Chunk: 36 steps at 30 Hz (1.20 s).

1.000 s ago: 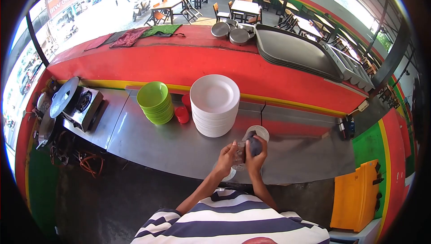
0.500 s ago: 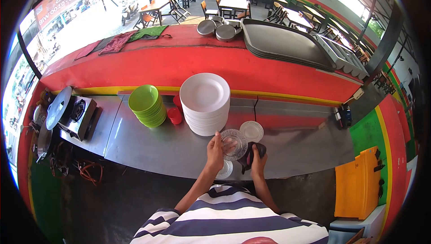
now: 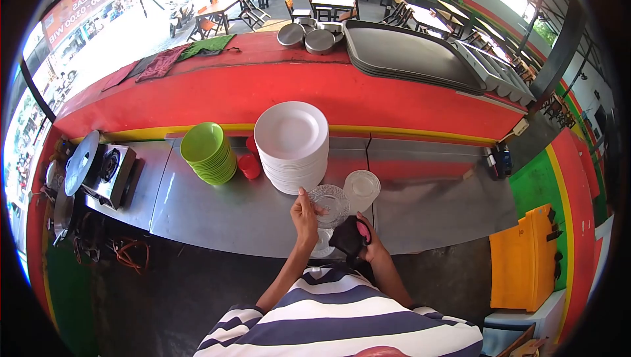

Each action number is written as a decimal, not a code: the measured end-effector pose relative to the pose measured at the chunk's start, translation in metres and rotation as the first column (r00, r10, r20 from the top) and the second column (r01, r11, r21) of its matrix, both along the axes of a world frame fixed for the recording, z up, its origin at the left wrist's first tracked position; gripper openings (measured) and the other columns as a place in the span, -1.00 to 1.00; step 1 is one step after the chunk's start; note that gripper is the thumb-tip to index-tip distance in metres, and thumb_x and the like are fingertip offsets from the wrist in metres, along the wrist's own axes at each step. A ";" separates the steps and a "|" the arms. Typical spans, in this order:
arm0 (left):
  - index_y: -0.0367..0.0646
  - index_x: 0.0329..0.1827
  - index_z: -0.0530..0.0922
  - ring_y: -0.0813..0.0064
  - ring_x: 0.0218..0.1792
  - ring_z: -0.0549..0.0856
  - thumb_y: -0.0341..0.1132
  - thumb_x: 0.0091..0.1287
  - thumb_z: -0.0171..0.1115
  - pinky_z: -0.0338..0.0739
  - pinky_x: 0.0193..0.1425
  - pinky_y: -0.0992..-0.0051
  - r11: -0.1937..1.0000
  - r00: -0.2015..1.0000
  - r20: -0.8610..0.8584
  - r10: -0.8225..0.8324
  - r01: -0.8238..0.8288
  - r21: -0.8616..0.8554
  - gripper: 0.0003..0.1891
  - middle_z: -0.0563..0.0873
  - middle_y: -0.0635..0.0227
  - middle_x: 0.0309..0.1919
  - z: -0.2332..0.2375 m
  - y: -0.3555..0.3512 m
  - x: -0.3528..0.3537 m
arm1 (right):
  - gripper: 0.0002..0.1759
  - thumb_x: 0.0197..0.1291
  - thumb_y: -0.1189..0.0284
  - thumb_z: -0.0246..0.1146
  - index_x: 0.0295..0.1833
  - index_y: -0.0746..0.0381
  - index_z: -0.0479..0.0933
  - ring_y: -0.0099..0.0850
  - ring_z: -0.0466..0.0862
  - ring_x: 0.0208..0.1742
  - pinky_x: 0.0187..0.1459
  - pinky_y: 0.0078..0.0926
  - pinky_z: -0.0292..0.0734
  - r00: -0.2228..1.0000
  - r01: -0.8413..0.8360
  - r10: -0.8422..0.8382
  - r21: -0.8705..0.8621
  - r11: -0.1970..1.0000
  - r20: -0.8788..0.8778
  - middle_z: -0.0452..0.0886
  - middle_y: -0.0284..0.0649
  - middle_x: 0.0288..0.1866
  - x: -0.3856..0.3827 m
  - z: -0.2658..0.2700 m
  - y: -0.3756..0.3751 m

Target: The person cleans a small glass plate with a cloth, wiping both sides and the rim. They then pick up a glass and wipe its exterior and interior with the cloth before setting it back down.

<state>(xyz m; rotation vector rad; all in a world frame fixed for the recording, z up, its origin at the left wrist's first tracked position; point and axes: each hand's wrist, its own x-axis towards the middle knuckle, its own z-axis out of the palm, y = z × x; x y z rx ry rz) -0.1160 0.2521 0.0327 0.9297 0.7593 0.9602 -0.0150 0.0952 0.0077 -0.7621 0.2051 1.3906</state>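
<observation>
My left hand (image 3: 304, 215) grips the edge of a clear patterned glass plate (image 3: 332, 203), held tilted above the steel counter. In my right hand (image 3: 374, 246) is a bunched dark cloth (image 3: 347, 237) with a pink patch, just below and right of that plate. Another glass plate (image 3: 362, 185) rests on the counter beyond, to the right. Closer to my body a further glass plate (image 3: 322, 244) lies partly hidden by my left wrist and the cloth. A tall stack of white plates (image 3: 292, 140) stands just past my left hand.
Stacked green bowls (image 3: 209, 153) and red cups (image 3: 250, 165) stand left of the white plates. A gas stove (image 3: 112, 171) sits at the counter's left end. On the red ledge are metal trays (image 3: 407, 58), round tins (image 3: 319, 41) and cloths (image 3: 161, 66). An orange box (image 3: 522, 261) is at right.
The cloth has come away from the glass plate's right edge and moved lower, toward my body. The plate stays in my left hand. The whole view has shifted slightly.
</observation>
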 end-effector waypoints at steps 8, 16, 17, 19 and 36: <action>-0.12 -0.66 0.28 0.77 -0.64 0.30 -0.04 0.64 -0.05 0.26 -0.58 0.61 0.920 0.993 0.029 -0.118 0.099 0.380 -0.40 0.32 0.60 -0.73 0.015 -0.007 -0.012 | -0.52 0.36 -0.04 0.21 -0.08 0.20 0.64 -0.38 0.75 -0.26 -0.14 -0.34 0.68 0.965 -0.213 0.242 0.233 0.949 -0.102 0.74 -0.27 -0.25 0.010 -0.024 0.003; -0.29 -0.41 0.53 0.60 -0.42 0.52 -0.10 0.64 -0.12 0.44 -0.25 0.47 0.841 0.955 -0.026 -0.294 0.272 0.468 -0.49 0.57 0.41 -0.54 0.007 0.002 -0.010 | -0.69 0.32 0.24 0.30 0.02 0.23 0.60 -0.39 0.73 -0.19 -0.05 -0.37 0.68 0.989 -0.139 0.147 0.169 0.976 -0.035 0.71 -0.26 -0.20 0.011 -0.052 -0.005; -0.31 -0.33 0.58 0.56 -0.36 0.58 -0.11 0.63 -0.14 0.48 -0.16 0.44 0.829 0.949 -0.013 -0.315 0.282 0.483 -0.50 0.62 0.36 -0.48 0.006 0.003 -0.007 | -0.70 0.29 0.26 0.32 0.01 0.23 0.60 -0.39 0.73 -0.19 -0.06 -0.38 0.68 0.988 -0.150 0.155 0.156 0.976 -0.019 0.71 -0.26 -0.20 0.017 -0.062 -0.004; -0.31 -0.16 0.59 0.40 -0.21 0.63 -0.10 0.59 -0.20 0.46 0.01 0.38 0.812 0.941 -0.084 -0.327 0.325 0.484 -0.53 0.68 0.25 -0.35 0.000 0.005 -0.004 | -0.70 0.24 0.30 0.35 -0.01 0.24 0.60 -0.39 0.73 -0.19 -0.08 -0.42 0.68 0.985 -0.171 0.171 0.128 0.977 0.010 0.71 -0.26 -0.19 0.021 -0.063 -0.003; -0.30 0.28 0.45 0.59 -0.44 0.57 -0.34 0.58 -0.10 0.49 -0.36 0.51 0.828 0.798 -0.386 -0.463 0.545 0.131 -0.67 0.59 0.38 -0.45 -0.055 0.009 0.012 | -0.65 0.23 0.16 0.46 -0.15 0.24 0.64 -0.61 0.60 -0.34 -0.29 -0.55 0.49 0.633 0.284 -0.013 -0.218 0.934 0.774 0.64 -0.40 -0.33 0.029 -0.007 0.001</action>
